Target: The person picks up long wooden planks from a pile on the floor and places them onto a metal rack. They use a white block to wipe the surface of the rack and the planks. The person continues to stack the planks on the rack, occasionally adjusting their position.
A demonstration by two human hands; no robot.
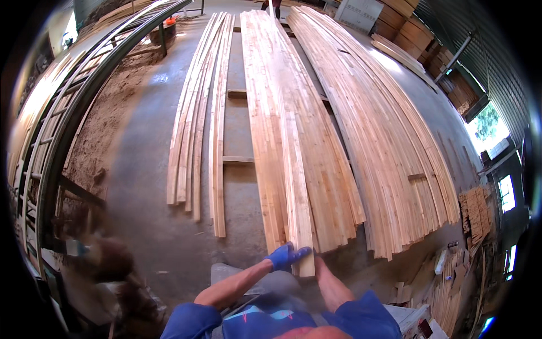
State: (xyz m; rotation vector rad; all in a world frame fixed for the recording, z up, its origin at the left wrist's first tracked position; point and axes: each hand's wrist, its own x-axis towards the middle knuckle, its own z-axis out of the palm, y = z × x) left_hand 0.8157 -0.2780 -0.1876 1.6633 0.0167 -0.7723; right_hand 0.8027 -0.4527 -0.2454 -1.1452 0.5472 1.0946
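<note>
Blue sleeves at bottom edge, both forearms reaching forward. Left hand (286, 255) in blue glove, fingers curled over near end of long wood strip (297, 186). Right hand (319, 265) mostly hidden behind that strip end, grip cannot be told. Strip lies on top of middle plank stack (276, 101). Right stack (384, 141) beside it, thin loose slats (197, 130) left on concrete floor (141, 158). Metal rack (68, 130) far left.

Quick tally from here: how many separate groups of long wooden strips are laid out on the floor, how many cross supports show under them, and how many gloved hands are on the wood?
Groups of strips: 3, left, middle, right
Visible cross supports: 2
Gloved hands on wood: 1, left hand
Total: 6
</note>
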